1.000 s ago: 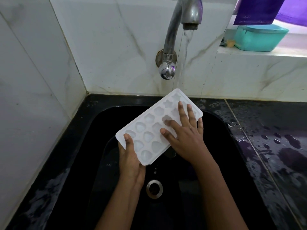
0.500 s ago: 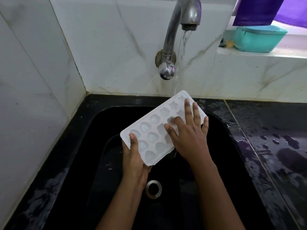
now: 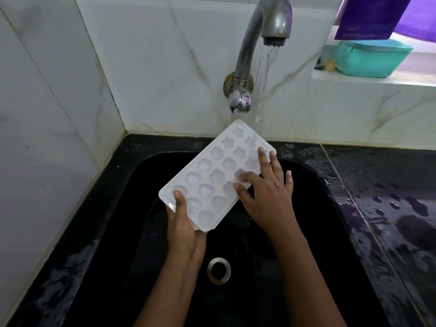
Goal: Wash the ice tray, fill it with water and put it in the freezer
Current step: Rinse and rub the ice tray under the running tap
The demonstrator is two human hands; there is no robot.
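A white ice tray (image 3: pixel 213 171) with star and heart shaped moulds is held slanted over the black sink (image 3: pixel 313 182), its far end under the running water. My left hand (image 3: pixel 184 220) grips its near corner, thumb on top and fingers underneath. My right hand (image 3: pixel 266 192) lies flat on the tray's right side with the fingers spread and fairly straight, rubbing the moulds. Water streams from the metal tap (image 3: pixel 262 36) down past the tray's far end.
White marble tiles form the left and back walls. A wet black counter (image 3: pixel 389 208) runs to the right of the sink. The drain (image 3: pixel 218 270) sits below the tray. On the ledge at the upper right stand a teal container (image 3: pixel 370 59) and a purple cloth (image 3: pixel 372 15).
The tray has moved up and away toward the wall, nearer the water stream. My right hand slid along with it toward the tray's right edge. My left hand keeps its grip.
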